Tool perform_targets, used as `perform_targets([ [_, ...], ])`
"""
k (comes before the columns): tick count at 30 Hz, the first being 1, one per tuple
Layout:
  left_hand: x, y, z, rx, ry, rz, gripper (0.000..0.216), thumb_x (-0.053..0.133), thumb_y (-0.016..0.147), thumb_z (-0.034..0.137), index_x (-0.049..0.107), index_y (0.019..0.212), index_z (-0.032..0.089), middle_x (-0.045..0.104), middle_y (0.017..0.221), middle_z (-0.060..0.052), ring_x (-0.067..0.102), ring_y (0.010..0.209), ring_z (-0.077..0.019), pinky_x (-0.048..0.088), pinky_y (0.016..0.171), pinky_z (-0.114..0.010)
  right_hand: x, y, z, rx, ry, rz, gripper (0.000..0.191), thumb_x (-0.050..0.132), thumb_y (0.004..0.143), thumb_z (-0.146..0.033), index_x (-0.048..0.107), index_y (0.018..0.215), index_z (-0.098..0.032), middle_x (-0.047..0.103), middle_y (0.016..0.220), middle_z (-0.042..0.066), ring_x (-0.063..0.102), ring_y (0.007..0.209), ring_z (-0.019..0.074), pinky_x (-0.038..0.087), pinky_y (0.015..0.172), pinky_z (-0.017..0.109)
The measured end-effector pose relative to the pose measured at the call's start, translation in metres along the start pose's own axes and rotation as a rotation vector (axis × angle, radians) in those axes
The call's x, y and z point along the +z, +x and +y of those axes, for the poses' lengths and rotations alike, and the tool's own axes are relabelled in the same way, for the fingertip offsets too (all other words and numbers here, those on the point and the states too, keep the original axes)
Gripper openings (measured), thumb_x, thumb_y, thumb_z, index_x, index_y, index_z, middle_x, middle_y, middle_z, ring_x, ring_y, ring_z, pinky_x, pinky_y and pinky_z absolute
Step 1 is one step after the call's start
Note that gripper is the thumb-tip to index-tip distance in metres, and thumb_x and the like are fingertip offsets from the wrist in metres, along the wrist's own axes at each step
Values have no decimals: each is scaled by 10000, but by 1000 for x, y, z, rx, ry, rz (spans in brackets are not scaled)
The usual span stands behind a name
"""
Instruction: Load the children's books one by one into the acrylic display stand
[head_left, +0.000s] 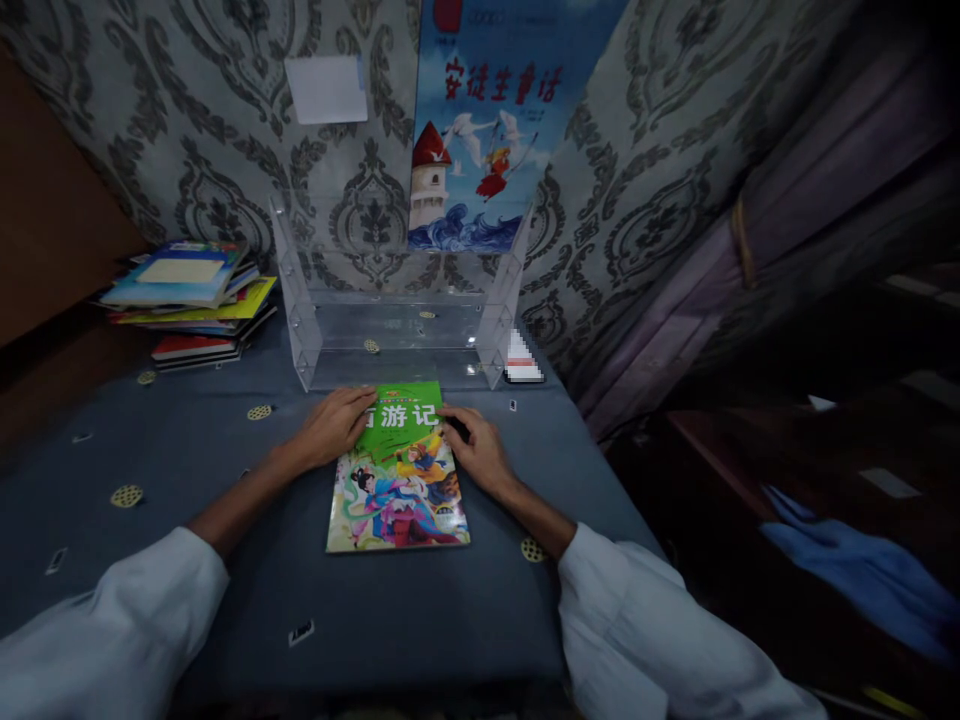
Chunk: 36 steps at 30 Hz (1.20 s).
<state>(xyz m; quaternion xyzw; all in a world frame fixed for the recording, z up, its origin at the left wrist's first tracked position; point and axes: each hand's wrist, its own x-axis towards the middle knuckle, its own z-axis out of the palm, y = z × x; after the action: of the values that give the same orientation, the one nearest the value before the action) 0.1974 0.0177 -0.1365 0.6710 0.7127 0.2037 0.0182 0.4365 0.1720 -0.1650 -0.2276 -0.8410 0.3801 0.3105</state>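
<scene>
Lying flat on the dark table (247, 600), front side up: one green picture book (401, 500). Set just in front of the clear stand (296, 310), with the top end close to it; too hard to tell if touching. With the left hand (336, 428) laid palm down over the top left corner, fingers close together, hiding a bit of the big white letters (409, 416). With the right hand (480, 450) at the right edge near the top, fingertips up against the side, thumb near the first finger. Cannot tell if pinching hard or only touching, on either side.

Done, by the look: put down nearly straight, with both hands on. Also up already: a tall blue book (487, 150), upright at the back, above the stand. Maybe resting on it, but hard to tell. Not done yet: not opened, not picked up off the table, not let go. Off to the left of the stand: a messy pile of books (180, 275), away from both hands. Seems like an early part, but cannot tell how much is left.
</scene>
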Motion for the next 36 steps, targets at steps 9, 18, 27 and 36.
perform_targets([
  [9,8,35,24,100,30,-75,439,425,971,239,612,1361,167,606,1414,-126,552,1291,-284,420,1110,-470,-2,-1,-2,28,10,4,329,554,907,-270,697,1199,-224,741,1140,93,673,1052,252,536,915,396],
  [18,13,65,55,183,121,-156,446,419,966,159,583,1380,130,607,1394,-153,550,1262,-284,413,1042,-432,-2,-1,-4,23,138,-22,408,498,909,-217,597,1304,-204,703,1284,110,640,1215,245,487,1048,444],
  [27,21,74,61,215,164,-161,441,413,998,187,550,1410,111,596,1416,-151,528,1287,-272,397,1034,-416,2,1,5,5,144,14,403,527,884,-206,606,1279,-209,717,1256,108,660,1191,251,513,1032,452],
  [36,26,71,53,248,125,-105,431,431,995,202,579,1399,174,616,1407,-124,545,1280,-257,419,1028,-422,1,0,6,-7,142,17,409,501,892,-194,587,1291,-211,712,1267,105,667,1188,251,534,1012,450],
])
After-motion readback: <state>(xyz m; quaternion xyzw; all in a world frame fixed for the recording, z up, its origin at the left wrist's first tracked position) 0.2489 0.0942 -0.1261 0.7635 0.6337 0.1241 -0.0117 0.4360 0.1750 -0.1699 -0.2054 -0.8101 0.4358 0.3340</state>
